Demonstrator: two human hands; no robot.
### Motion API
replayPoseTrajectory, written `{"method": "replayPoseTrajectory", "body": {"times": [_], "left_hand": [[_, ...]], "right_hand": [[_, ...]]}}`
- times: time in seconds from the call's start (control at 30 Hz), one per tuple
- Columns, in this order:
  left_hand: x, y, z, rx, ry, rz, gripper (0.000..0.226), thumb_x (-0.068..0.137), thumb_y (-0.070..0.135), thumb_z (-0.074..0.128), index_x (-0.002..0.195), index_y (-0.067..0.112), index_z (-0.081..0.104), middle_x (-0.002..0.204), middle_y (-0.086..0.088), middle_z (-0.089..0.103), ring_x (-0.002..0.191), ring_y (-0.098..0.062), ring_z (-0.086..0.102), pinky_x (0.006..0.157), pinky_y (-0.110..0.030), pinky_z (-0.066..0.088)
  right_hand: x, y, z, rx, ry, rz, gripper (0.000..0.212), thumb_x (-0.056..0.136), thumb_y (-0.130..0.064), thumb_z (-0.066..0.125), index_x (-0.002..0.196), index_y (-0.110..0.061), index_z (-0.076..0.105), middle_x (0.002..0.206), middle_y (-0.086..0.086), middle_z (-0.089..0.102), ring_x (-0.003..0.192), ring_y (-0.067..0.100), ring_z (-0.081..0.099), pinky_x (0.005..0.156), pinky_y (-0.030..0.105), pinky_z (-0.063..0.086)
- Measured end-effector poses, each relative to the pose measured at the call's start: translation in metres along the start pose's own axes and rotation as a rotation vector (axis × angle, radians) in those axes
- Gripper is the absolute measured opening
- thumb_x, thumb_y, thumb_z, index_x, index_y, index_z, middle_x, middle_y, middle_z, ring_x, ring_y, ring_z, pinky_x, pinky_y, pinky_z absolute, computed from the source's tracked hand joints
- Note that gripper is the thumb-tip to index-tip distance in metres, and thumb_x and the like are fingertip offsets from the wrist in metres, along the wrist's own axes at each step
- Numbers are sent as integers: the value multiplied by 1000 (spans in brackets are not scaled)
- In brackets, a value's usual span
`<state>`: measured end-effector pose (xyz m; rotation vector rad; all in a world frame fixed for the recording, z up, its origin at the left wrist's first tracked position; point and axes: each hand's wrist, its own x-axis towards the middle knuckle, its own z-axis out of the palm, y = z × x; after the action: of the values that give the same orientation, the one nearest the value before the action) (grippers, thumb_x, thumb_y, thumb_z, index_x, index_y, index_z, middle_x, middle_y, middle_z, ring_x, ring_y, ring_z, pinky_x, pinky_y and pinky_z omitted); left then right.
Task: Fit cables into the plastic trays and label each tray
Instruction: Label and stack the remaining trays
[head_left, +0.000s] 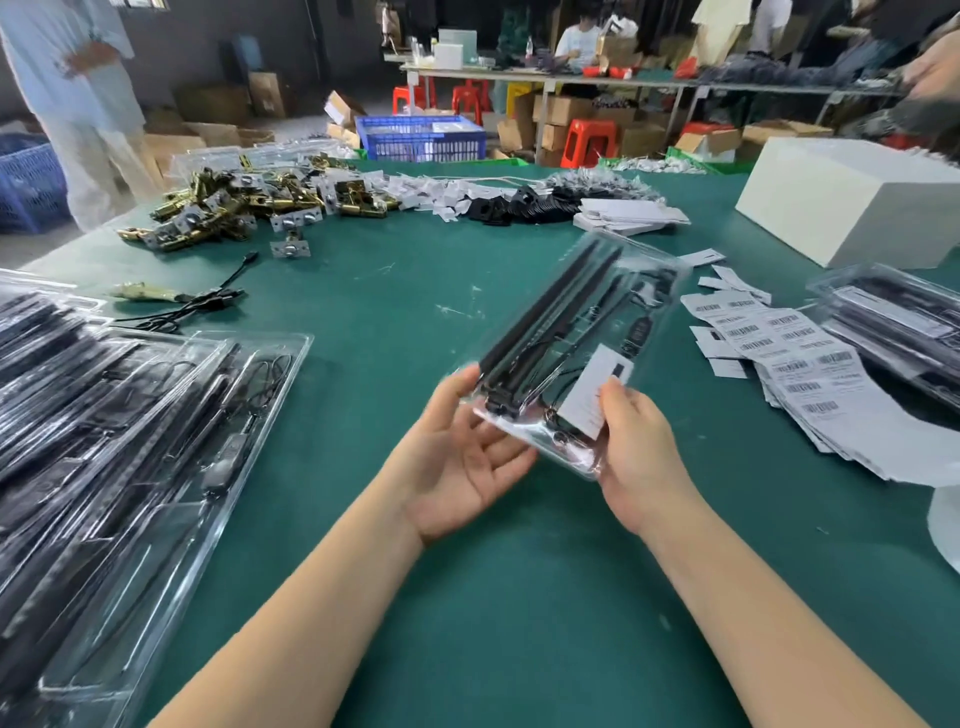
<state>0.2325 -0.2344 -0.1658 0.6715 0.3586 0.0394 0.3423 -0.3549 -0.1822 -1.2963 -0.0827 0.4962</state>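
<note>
Both forearms reach in from six o'clock over the green table (363, 322). At the centre, the left hand (457, 457) lies palm up with released fingers under the near end of a clear plastic tray (576, 332) holding black cables, raised and pointing toward one o'clock. The right hand (636, 447) grips its near corner, thumb pressing a white label (597, 387). Filled trays (119, 441) are stacked at nine o'clock, barcode labels (800, 364) at three.
</note>
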Motion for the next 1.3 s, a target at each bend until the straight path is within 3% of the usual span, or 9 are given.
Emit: {"method": "replayPoseTrajectory", "body": {"times": [0.13,0.23,0.33,0.4,0.53,0.63,0.73,1.07,1.3], "left_hand": [[11,-35,10,231,140,179,35,76,25,76,105,10,62,99,-4,74,77,-14,71,61,-23,56],[13,-33,6,266,178,217,36,88,10,67,119,-6,58,108,-17,71,79,-19,70,58,-25,56],[15,-19,-5,258,205,226,25,88,2,63,113,-2,63,102,-13,73,78,-17,71,58,-25,59],[16,-11,-10,284,205,213,20,87,0,63,107,-1,64,94,-10,75,72,-16,71,56,-25,59],[15,1,-17,345,171,167,22,86,-4,62,107,3,63,95,-8,75,73,-16,71,52,-24,58],[13,3,-19,415,106,165,35,86,-4,62,119,4,60,113,-13,70,88,-23,68,58,-24,59],[13,1,-20,451,74,187,37,86,-7,62,120,6,58,113,-12,70,87,-22,69,60,-26,59],[11,-1,-25,527,18,256,36,85,-5,64,113,18,59,107,-4,73,86,-18,72,59,-26,58],[10,0,-23,535,-1,291,40,85,-7,63,120,13,56,109,-7,73,90,-20,71,63,-28,59]], "right_hand": [[-3,10,4,-247,124,-124,24,101,-41,39,103,-20,52,110,4,62,107,24,59,99,47,46],[-4,19,5,-366,102,-152,26,100,-46,36,99,-21,42,103,-9,54,97,11,53,91,38,41],[-2,16,7,-356,52,-133,27,98,-47,44,93,-21,49,91,-6,57,79,11,53,80,36,43],[3,4,2,-262,70,-93,27,96,-44,51,92,-17,56,89,4,62,77,17,57,72,35,50],[15,-17,-23,206,89,145,18,95,-29,62,97,-11,59,92,10,66,81,23,64,75,34,59],[21,-25,-38,255,147,135,9,94,-17,62,94,-8,59,90,11,67,69,18,66,62,30,59],[25,-28,-43,334,127,128,5,93,-11,62,88,-8,60,79,9,70,62,15,70,53,25,56],[36,-22,-45,392,58,157,3,91,-7,60,89,-6,60,76,8,70,63,16,70,53,22,54],[34,-30,-43,429,37,107,10,93,-3,55,84,-6,56,61,5,66,54,15,66,53,22,55]]}}
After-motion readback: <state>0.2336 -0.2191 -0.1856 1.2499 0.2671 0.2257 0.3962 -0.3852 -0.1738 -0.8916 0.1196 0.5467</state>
